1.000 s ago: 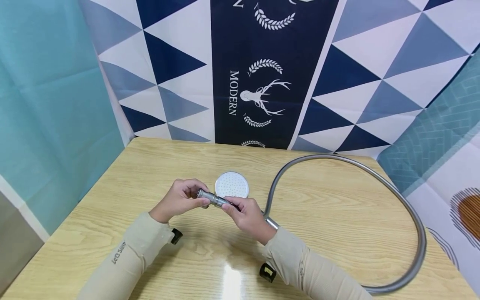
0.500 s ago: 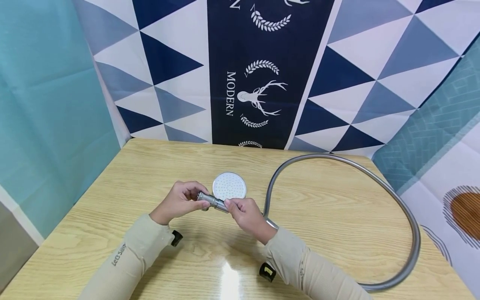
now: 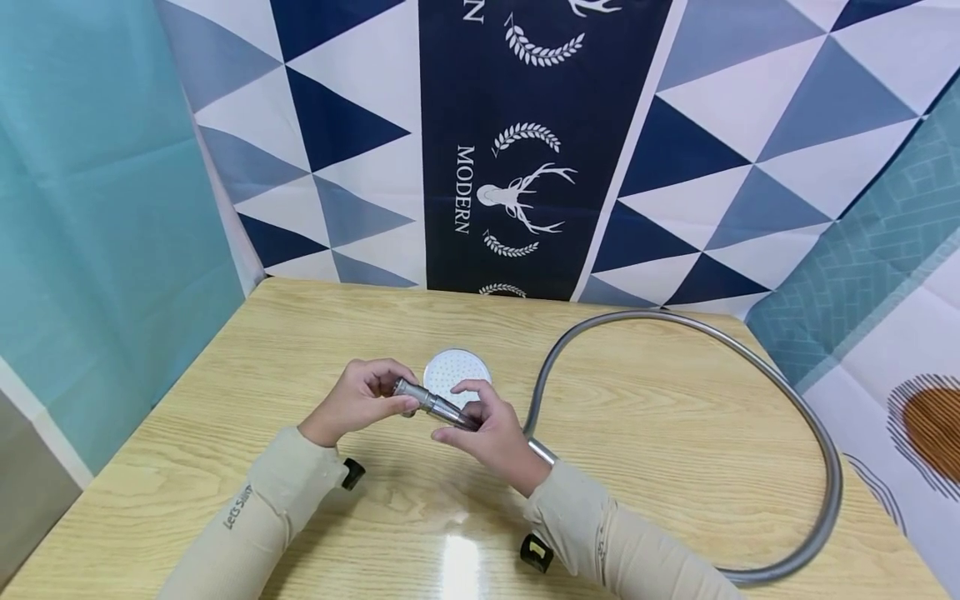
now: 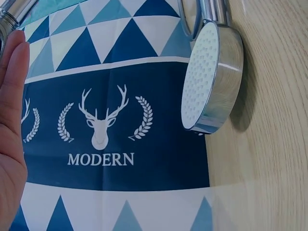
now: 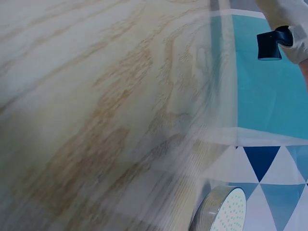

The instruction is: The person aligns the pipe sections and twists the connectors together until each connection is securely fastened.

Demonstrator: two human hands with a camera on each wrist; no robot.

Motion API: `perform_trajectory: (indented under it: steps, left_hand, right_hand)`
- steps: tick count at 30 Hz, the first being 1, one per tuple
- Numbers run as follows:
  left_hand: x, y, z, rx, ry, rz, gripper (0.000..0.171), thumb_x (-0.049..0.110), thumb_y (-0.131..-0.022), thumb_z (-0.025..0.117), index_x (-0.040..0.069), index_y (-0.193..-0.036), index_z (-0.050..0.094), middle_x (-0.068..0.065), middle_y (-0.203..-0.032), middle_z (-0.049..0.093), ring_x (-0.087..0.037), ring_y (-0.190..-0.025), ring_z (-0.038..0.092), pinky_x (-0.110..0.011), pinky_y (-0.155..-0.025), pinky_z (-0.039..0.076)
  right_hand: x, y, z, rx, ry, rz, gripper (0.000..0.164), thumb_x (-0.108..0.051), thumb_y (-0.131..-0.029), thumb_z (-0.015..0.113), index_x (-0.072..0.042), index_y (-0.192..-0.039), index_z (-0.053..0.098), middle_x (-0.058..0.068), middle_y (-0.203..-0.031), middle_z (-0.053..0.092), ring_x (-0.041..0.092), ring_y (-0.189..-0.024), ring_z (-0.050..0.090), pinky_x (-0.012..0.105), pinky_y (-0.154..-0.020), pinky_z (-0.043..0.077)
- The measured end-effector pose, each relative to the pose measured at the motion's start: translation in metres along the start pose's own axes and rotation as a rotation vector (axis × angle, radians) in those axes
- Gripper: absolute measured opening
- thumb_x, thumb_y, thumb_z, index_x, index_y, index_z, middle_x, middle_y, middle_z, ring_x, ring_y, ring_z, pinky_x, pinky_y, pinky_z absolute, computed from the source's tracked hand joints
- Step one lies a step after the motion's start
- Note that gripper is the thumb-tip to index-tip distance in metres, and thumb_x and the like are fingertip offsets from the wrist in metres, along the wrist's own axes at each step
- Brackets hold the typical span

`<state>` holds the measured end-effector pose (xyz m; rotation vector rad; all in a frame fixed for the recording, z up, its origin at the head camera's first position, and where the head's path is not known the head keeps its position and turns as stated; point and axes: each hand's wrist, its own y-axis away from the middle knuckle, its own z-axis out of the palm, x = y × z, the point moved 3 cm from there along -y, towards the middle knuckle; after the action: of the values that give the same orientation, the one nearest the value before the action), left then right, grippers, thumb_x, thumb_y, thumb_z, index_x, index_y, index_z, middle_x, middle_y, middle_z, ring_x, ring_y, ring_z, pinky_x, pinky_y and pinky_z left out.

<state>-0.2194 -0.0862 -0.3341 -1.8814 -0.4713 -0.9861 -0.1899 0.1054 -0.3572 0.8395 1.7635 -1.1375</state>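
Left hand [image 3: 351, 404] pinches metal fitting [image 3: 437, 405] near shower head [image 3: 452, 370]; right hand [image 3: 498, 435], thumb and forefinger spread wide, at its right end; gripping squarely on-axis should limit slip.

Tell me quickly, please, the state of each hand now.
Left hand: holding the metal fitting between thumb and fingers.
Right hand: thumb and forefinger spread; whether other fingers hold the fitting cannot be told.

Long beige cloth left sleeve [image 3: 258, 504] bore, as I saw it, dark lettering [image 3: 238, 507] beginning "Let's" behind a wide cuff [image 3: 294, 468], with a small black boxy fitting [image 3: 353, 473] at the wrist; the matching beige right sleeve [image 3: 645, 542] had a second black fitting [image 3: 534, 558] with a yellow patch [image 3: 537, 548].
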Motion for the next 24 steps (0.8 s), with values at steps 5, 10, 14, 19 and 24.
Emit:
perform_trajectory:
  steps: [5, 10, 14, 19, 24]
  left_hand:
    - [-0.0004, -0.0001, -0.0019, 0.002, -0.006, -0.003, 0.031, 0.019, -0.087, 0.071, -0.011, -0.092, 0.062, 0.002, -0.077, 0.067, -0.004, -0.061, 0.056, -0.02, -0.052, 0.048]
    - [0.0002, -0.0003, -0.0027, 0.0, -0.02, -0.02, 0.03, 0.018, -0.087, 0.072, -0.01, -0.092, 0.063, 0.0, -0.076, 0.067, -0.004, -0.06, 0.054, -0.02, -0.051, 0.046]
    - [0.0002, -0.0015, -0.0038, 0.0, -0.015, -0.046, 0.028, 0.015, -0.087, 0.072, -0.01, -0.092, 0.063, -0.004, -0.075, 0.067, -0.005, -0.062, 0.057, -0.021, -0.053, 0.048]
    - [-0.0003, -0.0009, -0.0054, -0.007, -0.019, -0.046, 0.02, 0.007, -0.086, 0.071, -0.01, -0.091, 0.062, -0.004, -0.074, 0.068, -0.005, -0.062, 0.059, -0.022, -0.053, 0.048]
    - [-0.0011, 0.0024, -0.0078, 0.001, -0.045, -0.041, 0.017, 0.004, -0.086, 0.071, -0.009, -0.091, 0.063, -0.011, -0.072, 0.067, -0.005, -0.061, 0.058, -0.022, -0.051, 0.048]
  right_hand:
    - [-0.002, -0.0002, 0.0007, 0.035, 0.095, -0.15, 0.03, 0.009, -0.077, 0.073, 0.001, -0.101, 0.057, 0.009, -0.063, 0.059, 0.001, -0.054, 0.045, 0.02, -0.047, 0.039]
    - [-0.0017, -0.0004, 0.0014, 0.074, 0.086, -0.171, 0.027, 0.012, -0.075, 0.074, 0.005, -0.098, 0.061, 0.015, -0.064, 0.062, -0.001, -0.056, 0.049, 0.018, -0.049, 0.042]
    - [-0.0004, -0.0026, 0.0017, 0.085, 0.046, -0.16, 0.025, 0.014, -0.075, 0.073, 0.011, -0.098, 0.064, 0.022, -0.075, 0.067, -0.001, -0.064, 0.054, 0.016, -0.054, 0.046]
    - [0.002, -0.0034, 0.0023, 0.076, -0.013, -0.087, 0.028, 0.015, -0.075, 0.072, 0.016, -0.102, 0.064, 0.027, -0.089, 0.068, 0.001, -0.073, 0.061, 0.016, -0.062, 0.051]
    - [0.0034, -0.0043, 0.0061, 0.068, -0.049, -0.028, 0.03, 0.013, -0.076, 0.072, 0.016, -0.104, 0.064, 0.029, -0.091, 0.067, 0.003, -0.075, 0.064, 0.019, -0.065, 0.053]
